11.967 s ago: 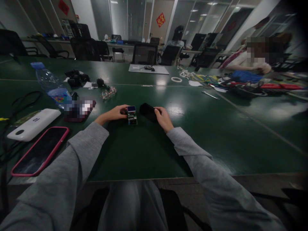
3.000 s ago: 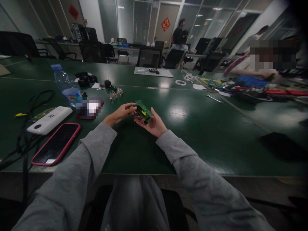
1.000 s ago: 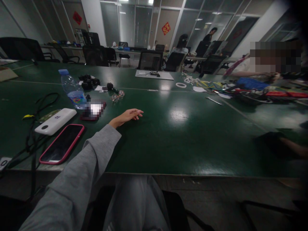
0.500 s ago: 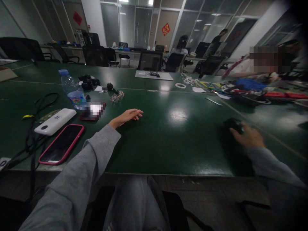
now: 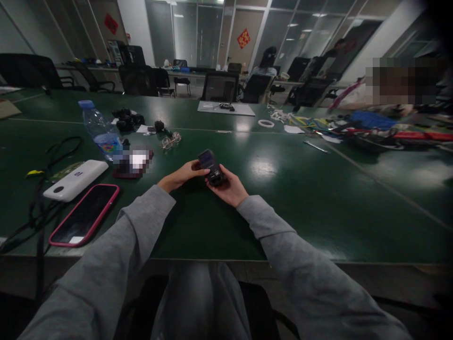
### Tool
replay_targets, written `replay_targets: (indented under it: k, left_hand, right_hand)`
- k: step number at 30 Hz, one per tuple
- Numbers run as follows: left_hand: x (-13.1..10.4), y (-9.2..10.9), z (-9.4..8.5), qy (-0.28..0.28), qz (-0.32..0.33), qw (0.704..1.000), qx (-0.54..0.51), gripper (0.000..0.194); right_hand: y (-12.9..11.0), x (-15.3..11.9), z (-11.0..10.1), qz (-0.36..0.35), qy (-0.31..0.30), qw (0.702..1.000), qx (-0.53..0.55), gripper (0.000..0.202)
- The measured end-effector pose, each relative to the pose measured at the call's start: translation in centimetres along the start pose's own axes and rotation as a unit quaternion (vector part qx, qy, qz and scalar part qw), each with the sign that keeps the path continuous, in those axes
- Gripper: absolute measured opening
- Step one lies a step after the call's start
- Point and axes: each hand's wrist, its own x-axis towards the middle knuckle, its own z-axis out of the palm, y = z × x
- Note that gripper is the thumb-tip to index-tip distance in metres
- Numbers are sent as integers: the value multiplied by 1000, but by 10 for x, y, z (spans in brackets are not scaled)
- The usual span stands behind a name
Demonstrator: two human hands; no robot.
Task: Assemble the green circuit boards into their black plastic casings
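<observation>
Above the middle of the green table (image 5: 198, 226) I hold a small black handheld device with a dark screen and buttons (image 5: 211, 166); its exact kind is unclear. My left hand (image 5: 184, 173) is closed on its left side, the thumb lying across the front by the buttons. From the right and below, my right hand (image 5: 231, 187) grips the lower part, fingers beneath it. The device is tilted, its screen end pointing away from me.
To the left lie a red-cased phone (image 5: 85, 215), a white power bank (image 5: 77, 180), a water bottle (image 5: 101, 130), another phone (image 5: 132, 164) and glasses (image 5: 171, 140). A pen-like metal rod (image 5: 316, 147) and a cable pile (image 5: 371, 125) lie right, near another person.
My right hand has brought the black device from the far right of the table to the middle. My left hand, open and empty before, now grips it too.
</observation>
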Motion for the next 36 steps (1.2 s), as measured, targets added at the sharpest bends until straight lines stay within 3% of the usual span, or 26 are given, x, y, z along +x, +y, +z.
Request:
replay_targets:
  k: [6,12,17,24,36]
  left_hand:
    - [0,-1,3,24,-4,999,-31,60]
    - [-2,2,5,33,-16,999,5,59]
    - [-2,4,3,44,-29,998,38,64]
    - [0,1,-2,50,-18,998,45,66]
    - [-1,0,6,80,-23,995,63,64]
  right_hand:
    - [-9,3,-7,5,16,999,-31,23]
    - [-10,10,-16,-83,-27,978,-187,36]
    - [-13,4,-16,-96,-29,967,-235,45]
    - [-12,4,-15,-139,-9,965,-223,47]
    - [-14,5,-20,-119,-4,969,-215,45]
